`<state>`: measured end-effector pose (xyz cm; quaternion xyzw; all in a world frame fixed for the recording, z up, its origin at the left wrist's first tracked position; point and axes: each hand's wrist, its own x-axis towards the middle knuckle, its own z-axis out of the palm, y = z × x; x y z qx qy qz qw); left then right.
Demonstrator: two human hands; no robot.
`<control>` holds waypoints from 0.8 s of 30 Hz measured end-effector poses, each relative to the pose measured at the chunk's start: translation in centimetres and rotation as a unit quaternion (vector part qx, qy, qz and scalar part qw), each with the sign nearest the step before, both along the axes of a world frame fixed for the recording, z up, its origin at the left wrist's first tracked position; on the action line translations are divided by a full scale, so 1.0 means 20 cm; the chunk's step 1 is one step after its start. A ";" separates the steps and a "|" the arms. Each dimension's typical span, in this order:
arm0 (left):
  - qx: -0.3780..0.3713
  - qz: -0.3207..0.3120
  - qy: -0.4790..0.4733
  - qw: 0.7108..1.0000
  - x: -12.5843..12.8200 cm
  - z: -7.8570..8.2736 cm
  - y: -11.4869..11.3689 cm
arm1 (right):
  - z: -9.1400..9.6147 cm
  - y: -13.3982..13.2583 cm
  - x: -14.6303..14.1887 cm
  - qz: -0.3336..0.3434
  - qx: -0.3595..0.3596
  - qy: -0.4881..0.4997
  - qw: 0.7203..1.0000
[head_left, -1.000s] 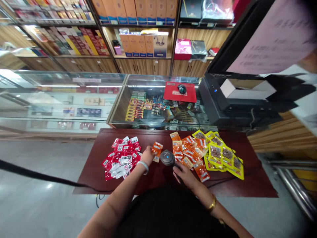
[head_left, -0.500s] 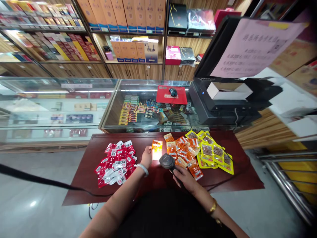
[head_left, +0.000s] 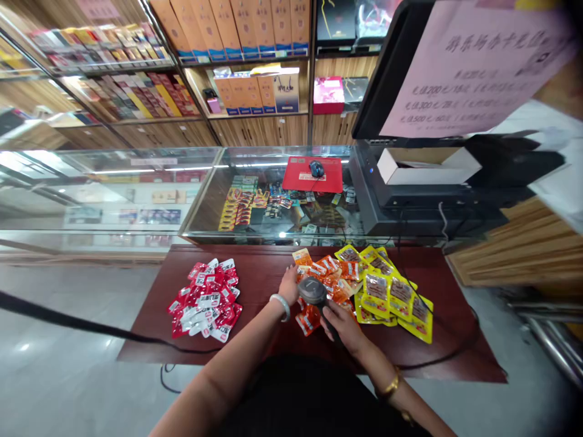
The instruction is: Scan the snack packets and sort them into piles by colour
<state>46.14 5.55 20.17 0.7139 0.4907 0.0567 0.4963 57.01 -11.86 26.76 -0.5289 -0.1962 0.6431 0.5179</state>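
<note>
My right hand (head_left: 342, 326) is wrapped round the handle of a dark barcode scanner (head_left: 312, 291), its head over the pile of orange snack packets (head_left: 337, 288). At the left edge of that pile my left hand (head_left: 288, 285) reaches in, fingers stretched out against the packets; the scanner head hides part of what lies beside it. Several orange packets (head_left: 308, 320) lie below the scanner. To the right, yellow snack packets (head_left: 377, 291) overlap the orange ones. A separate heap of red and white packets (head_left: 207, 300) lies on the left of the dark red table (head_left: 255, 267).
Behind the table stands a glass display counter (head_left: 277, 233) with a red mat (head_left: 294, 176) and a black mouse (head_left: 316, 169). A monitor back with a pink notice (head_left: 464, 73) and an open white box (head_left: 428, 167) are at right. A black cable (head_left: 113, 332) crosses the left side.
My left hand has moved right, from an upright orange packet lit by the scanner to the orange pile. Orange packets now lie below the scanner. The bright scanning light is gone; the view has shifted slightly.
</note>
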 end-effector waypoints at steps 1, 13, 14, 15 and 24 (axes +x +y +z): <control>0.023 -0.035 0.042 0.998 -0.01 -0.02 0.00 | -0.01 0.01 0.01 0.009 0.003 -0.002 1.000; -0.007 -0.135 0.035 0.990 0.02 -0.12 0.04 | -0.03 0.05 -0.14 0.017 -0.020 -0.023 0.999; -0.005 -0.127 0.037 0.991 -0.04 -0.11 0.06 | -0.03 0.07 -0.17 0.016 -0.023 -0.018 0.999; 0.000 -0.116 0.038 0.992 -0.13 -0.10 0.09 | -0.03 0.09 -0.21 0.017 -0.026 -0.012 0.999; 0.132 0.037 0.103 0.985 -1.01 0.09 0.22 | 0.01 0.33 -0.61 0.129 -0.020 0.000 0.992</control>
